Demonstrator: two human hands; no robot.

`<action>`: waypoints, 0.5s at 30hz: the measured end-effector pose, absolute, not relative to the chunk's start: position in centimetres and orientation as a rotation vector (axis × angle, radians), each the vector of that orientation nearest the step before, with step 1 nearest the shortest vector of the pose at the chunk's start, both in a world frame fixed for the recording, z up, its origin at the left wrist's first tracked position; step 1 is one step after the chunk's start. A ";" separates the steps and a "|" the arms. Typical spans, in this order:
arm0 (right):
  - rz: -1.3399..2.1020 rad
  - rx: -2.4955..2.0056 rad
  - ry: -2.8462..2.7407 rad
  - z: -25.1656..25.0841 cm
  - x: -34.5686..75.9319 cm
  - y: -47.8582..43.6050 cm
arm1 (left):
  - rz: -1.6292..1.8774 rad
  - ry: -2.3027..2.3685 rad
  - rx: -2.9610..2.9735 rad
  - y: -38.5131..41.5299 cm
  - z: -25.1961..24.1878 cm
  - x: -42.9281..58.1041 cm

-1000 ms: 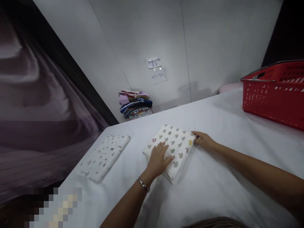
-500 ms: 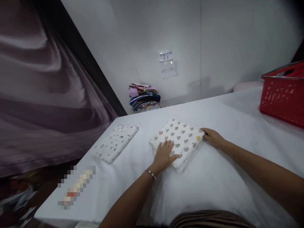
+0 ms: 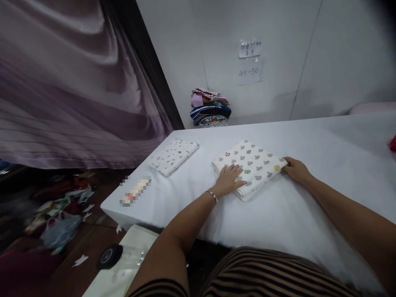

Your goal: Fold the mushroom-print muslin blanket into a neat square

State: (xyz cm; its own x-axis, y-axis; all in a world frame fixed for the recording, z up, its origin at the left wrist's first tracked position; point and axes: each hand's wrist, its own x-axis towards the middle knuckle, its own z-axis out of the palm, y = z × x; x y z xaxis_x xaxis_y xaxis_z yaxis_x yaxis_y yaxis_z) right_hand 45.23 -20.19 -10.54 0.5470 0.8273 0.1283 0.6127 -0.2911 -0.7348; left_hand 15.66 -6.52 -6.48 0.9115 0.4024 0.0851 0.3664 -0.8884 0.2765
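A folded white cloth (image 3: 261, 154) printed with grey and coloured mushroom-like shapes lies on the white-covered table in front of me. My left hand (image 3: 229, 179) rests flat on its near left part, fingers spread. At the cloth's right corner, my right hand (image 3: 297, 170) has its fingers closed on the edge; the thumb side is partly hidden. Farther left, apart from both hands, lies a second folded white cloth (image 3: 175, 156) with small dark prints.
A blurred-out long item (image 3: 136, 192) lies near the table's left corner. Stacked folded fabrics (image 3: 210, 108) stand behind the table by the wall. A clear container with a black lid (image 3: 111, 256) is at lower left. A curtain (image 3: 77, 82) hangs on the left.
My view has turned left and down, bringing the floor and container into sight; the red basket has nearly left the right edge. Both hands keep about the same places on the cloth.
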 end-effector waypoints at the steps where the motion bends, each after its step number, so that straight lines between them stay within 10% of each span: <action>1: 0.366 -2.019 -1.167 -10.6 45.3 -20.2 | 0.217 0.579 2.796 -6.5 -6.5 15.6; 15: -0.244 -1.469 -2.101 -7.9 33.9 -22.2 | 0.731 0.311 2.655 -9.8 -7.5 11.4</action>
